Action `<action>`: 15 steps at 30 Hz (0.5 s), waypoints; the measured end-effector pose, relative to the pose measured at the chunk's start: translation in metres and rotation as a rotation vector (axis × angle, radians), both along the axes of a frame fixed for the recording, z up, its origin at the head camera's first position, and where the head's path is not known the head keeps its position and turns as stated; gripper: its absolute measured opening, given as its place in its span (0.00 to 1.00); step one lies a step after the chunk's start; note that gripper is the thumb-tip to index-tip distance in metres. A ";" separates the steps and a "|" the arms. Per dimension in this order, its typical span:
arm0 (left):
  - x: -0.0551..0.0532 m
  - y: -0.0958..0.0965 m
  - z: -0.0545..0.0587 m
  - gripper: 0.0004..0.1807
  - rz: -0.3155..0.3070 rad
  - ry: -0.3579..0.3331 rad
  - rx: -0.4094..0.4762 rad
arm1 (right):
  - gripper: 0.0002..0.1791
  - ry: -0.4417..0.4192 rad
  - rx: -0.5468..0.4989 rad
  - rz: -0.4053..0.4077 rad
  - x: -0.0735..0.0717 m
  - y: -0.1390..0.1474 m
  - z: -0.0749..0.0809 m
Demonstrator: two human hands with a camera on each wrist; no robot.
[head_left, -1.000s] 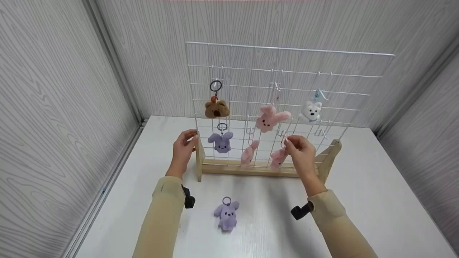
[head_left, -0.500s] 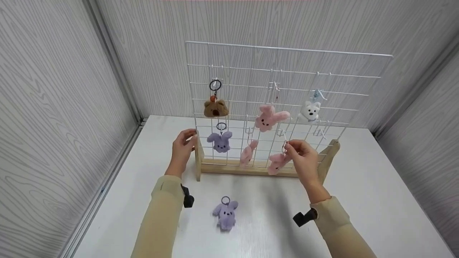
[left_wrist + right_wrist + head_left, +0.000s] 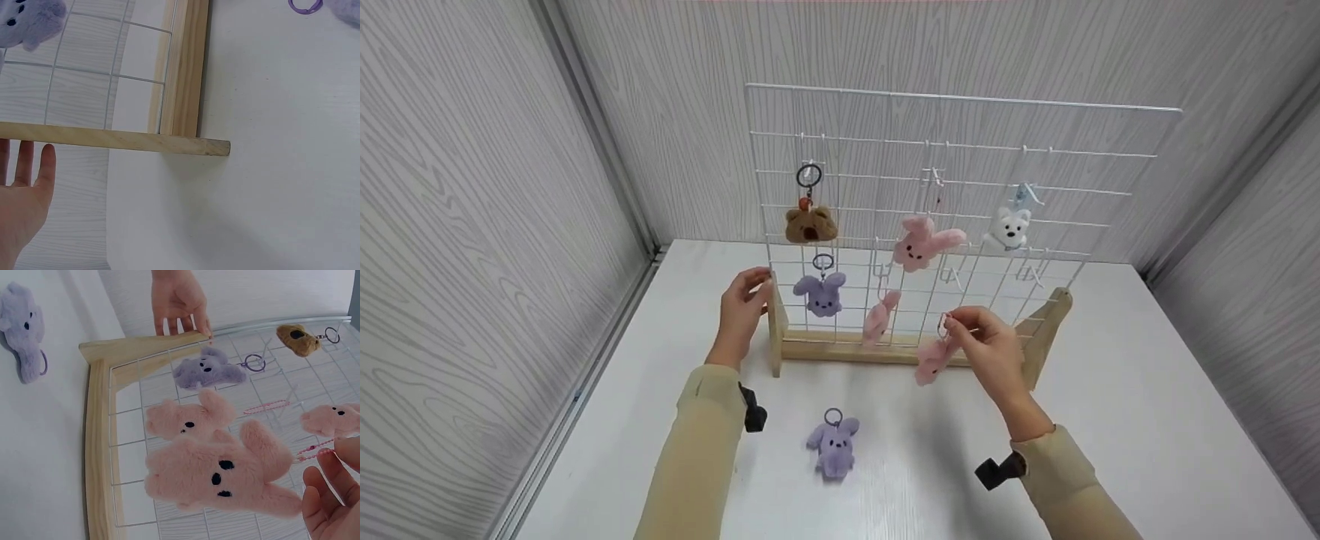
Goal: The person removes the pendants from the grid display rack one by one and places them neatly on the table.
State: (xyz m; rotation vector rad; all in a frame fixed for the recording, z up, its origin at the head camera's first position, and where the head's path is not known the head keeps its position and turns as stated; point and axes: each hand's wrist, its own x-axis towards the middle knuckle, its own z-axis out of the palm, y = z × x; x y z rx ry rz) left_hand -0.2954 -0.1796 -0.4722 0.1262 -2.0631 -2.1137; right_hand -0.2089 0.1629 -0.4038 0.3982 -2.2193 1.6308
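Observation:
My right hand (image 3: pixel 994 349) pinches the beaded loop (image 3: pixel 315 451) of a pink plush bunny keychain (image 3: pixel 933 361) in front of the wire grid rack's (image 3: pixel 870 349) lower part. In the right wrist view this bunny hangs close to the camera, apart from the hooks. At the rack's left end, my left hand (image 3: pixel 741 311) holds the wooden side post (image 3: pixel 112 136); some of its fingers are hidden behind the wood in the right wrist view. On the grid hang a brown bear keychain (image 3: pixel 811 225), a purple bunny (image 3: pixel 820 295), two pink bunnies (image 3: pixel 916 246) and a white plush animal (image 3: pixel 1009 229).
Another purple bunny keychain (image 3: pixel 835 448) lies on the white table (image 3: pixel 900 480), ahead of the rack. Bare white hooks (image 3: pixel 951 277) stick out at the grid's lower middle and lower right. Pale wood-grain panels (image 3: pixel 495 225) stand around the table.
My right hand has drawn the pink bunny keychain off its lower hook and brought it down and toward me. The left hand stays at the post.

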 end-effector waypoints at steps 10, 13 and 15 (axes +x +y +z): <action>0.000 0.002 -0.001 0.18 -0.001 0.010 -0.018 | 0.04 0.022 0.042 0.054 0.012 -0.006 -0.019; 0.001 0.001 -0.001 0.17 0.000 0.007 -0.016 | 0.03 0.034 0.075 0.051 0.016 -0.009 -0.025; 0.001 0.001 -0.001 0.16 0.004 0.006 -0.013 | 0.03 0.035 0.103 0.046 0.020 -0.011 -0.029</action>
